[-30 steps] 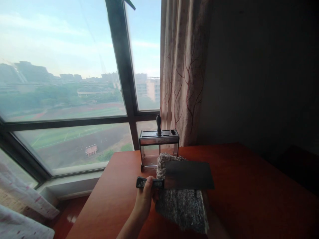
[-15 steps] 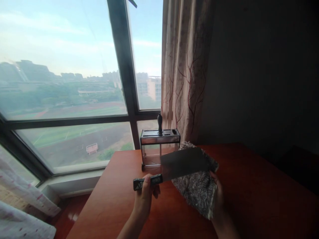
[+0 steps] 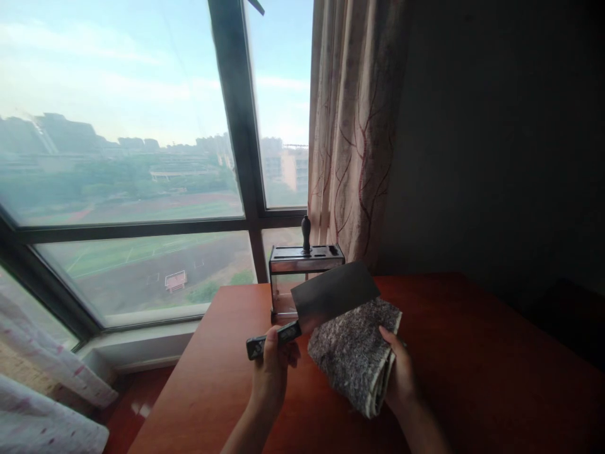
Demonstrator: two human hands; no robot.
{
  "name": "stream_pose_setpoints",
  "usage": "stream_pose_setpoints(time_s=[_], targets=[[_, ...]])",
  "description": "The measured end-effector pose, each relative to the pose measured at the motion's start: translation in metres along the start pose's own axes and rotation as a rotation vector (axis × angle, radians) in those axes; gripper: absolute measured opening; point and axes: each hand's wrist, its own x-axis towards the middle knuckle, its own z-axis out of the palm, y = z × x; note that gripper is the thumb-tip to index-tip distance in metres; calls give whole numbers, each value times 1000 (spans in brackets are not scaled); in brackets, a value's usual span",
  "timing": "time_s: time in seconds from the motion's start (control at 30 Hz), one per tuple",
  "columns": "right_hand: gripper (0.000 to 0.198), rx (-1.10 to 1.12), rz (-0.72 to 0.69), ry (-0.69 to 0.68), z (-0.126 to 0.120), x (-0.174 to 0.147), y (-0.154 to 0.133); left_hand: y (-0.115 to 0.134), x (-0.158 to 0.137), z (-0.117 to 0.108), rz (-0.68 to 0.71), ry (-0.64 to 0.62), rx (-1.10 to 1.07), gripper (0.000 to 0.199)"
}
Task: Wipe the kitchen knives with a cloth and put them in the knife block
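A broad-bladed cleaver (image 3: 336,295) is held up over the table, its dark handle gripped in my left hand (image 3: 270,367). The blade points right and tilts upward. My right hand (image 3: 399,366) is closed on a folded, shaggy grey cloth (image 3: 352,353), thumb on top and fingers hidden behind it. The cloth's upper edge lies just below the blade; whether they touch I cannot tell. Behind the blade stands a knife block (image 3: 278,287) with clear sides and a slotted top. One dark-handled tool (image 3: 305,234) is upright in it.
The reddish-brown wooden table (image 3: 198,378) spans the front, its left edge dropping to the floor. Beyond it are a large window (image 3: 127,164) and a patterned curtain (image 3: 354,145). A white spotted curtain (image 3: 42,403) hangs at lower left.
The cloth has come away from the blade, moving down and left with my right hand. The cleaver has tipped further upward, and its blade shows whole now.
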Motion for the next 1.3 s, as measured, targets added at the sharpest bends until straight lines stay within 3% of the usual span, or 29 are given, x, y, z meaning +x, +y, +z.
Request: stream_pose_setpoints(time_s=[0.27, 0.67, 0.87, 1.13, 1.3], targets=[[35, 179, 53, -135, 16, -21, 9, -2, -5, 6, -23, -78, -41, 38], [29, 295, -15, -67, 23, -27, 15, -3, -8, 11, -38, -109, -54, 39], [28, 272, -87, -140, 12, -24, 20, -2, -8, 12, 12, -128, 7, 39], [33, 150, -272, -293, -12, -15, 19, -1, -10, 15, -18, -127, -55, 35], [58, -30, -300, -293, -7, -17, 15, 4, -11, 19, -65, -94, -103, 36]])
